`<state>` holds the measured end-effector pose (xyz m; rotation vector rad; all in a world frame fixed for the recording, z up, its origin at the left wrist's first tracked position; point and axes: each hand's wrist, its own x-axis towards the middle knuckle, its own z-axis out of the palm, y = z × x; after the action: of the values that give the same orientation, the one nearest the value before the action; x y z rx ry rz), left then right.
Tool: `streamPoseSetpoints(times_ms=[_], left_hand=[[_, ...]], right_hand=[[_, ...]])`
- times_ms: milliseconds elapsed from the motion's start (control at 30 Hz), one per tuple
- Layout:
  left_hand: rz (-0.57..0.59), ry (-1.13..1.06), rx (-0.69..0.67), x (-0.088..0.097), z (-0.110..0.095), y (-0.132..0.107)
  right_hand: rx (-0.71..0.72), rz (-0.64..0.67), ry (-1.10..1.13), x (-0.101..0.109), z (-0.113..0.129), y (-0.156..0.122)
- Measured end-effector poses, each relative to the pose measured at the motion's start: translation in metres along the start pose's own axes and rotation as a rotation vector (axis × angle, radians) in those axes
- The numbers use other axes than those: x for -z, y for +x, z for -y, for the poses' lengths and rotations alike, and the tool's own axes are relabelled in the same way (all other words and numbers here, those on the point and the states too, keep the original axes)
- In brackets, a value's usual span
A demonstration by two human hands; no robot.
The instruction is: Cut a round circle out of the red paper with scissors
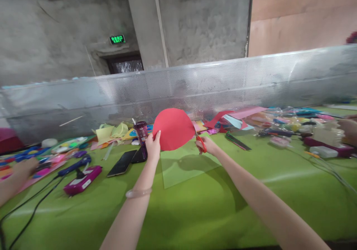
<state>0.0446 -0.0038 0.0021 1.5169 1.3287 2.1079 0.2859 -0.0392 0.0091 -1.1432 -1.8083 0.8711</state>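
A round piece of red paper (174, 129) is held up over the table, its outline roughly circular. My left hand (153, 146) pinches its left edge, thumb in front and fingers behind. In my right hand (208, 146) is a pair of scissors with orange-red handles (204, 145). The blades meet the paper's right edge; I cannot tell how far apart they are. Below the disc, a light green sheet (181, 172) lies flat on the green table cover (178, 216).
Left of centre are a black phone (122, 163), a purple cup (141, 132) with a straw, and a magenta power strip (83, 180) with cords. Red paper scraps (219, 119) lie behind. Other people's hands (23, 170) show at both sides. A perforated metal panel (195, 84) borders the back.
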Motion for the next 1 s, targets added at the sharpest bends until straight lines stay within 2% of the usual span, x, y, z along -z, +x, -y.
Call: streamPoseSetpoints(times_ms=[767, 900, 1000], left_hand=[[-0.01, 0.019, -0.04, 0.0, 0.003, 0.001], [0.007, -0.013, 0.002, 0.001, 0.003, 0.002], [0.09, -0.079, 0.088, 0.001, 0.004, 0.004]], right_hand=[[0.019, 0.001, -0.038, -0.001, -0.006, 0.002], [0.008, -0.052, 0.005, 0.0, -0.006, 0.004], [0.034, -0.144, 0.07, 0.005, -0.01, 0.009]])
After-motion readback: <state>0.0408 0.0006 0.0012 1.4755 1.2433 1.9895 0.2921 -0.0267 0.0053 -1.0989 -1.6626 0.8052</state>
